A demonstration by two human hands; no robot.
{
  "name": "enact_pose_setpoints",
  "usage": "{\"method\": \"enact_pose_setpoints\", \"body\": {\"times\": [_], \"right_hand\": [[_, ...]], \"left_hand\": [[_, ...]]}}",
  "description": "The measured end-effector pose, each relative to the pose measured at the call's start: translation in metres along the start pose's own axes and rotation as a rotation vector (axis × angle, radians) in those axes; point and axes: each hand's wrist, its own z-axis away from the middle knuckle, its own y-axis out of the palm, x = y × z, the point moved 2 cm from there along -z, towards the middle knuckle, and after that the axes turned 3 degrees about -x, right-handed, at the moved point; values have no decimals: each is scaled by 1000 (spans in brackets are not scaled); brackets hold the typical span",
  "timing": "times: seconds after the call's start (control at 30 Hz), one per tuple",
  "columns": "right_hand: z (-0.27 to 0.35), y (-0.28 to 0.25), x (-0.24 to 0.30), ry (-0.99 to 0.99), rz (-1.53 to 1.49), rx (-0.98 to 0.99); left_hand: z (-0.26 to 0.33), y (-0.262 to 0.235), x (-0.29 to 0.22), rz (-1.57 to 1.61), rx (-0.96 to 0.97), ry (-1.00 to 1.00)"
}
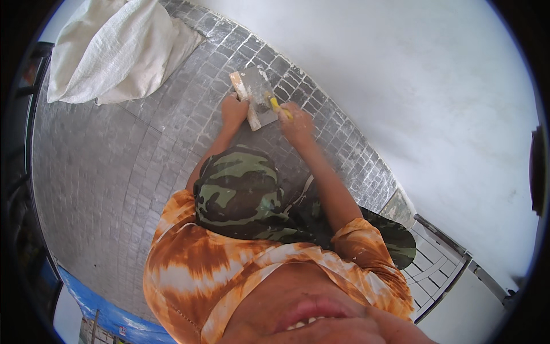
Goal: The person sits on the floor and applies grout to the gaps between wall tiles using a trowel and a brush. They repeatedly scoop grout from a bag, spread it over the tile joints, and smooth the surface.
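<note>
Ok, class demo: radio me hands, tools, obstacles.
Left hand gripping metal plate at wooden strip. Right hand holding yellow-handled tool over plate. White sack off left, apart from both.

The trowel (257, 89) pairs a dull, white-smeared metal blade with a rough wooden handle (243, 94), the yellow tool handle (274, 104) looks plastic, and the far-left sack (117, 54) is matt woven fabric.

My head-worn fisheye view looked steeply down, close over the orange-and-white tie-dyed cloth shirt (197, 258), toward the grey block-patterned floor (97, 172).
</note>
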Motion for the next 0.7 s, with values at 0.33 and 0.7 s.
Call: {"method": "enact_pose_setpoints", "body": {"times": [0.33,0.7], "right_hand": [[-31,-84,5,239,-619,-35],[-41,-147,-11,195,-527,86]], "left_hand": [[13,-52,-37,447,84,-210],[-3,-422,-214,318,-644,631]]}}
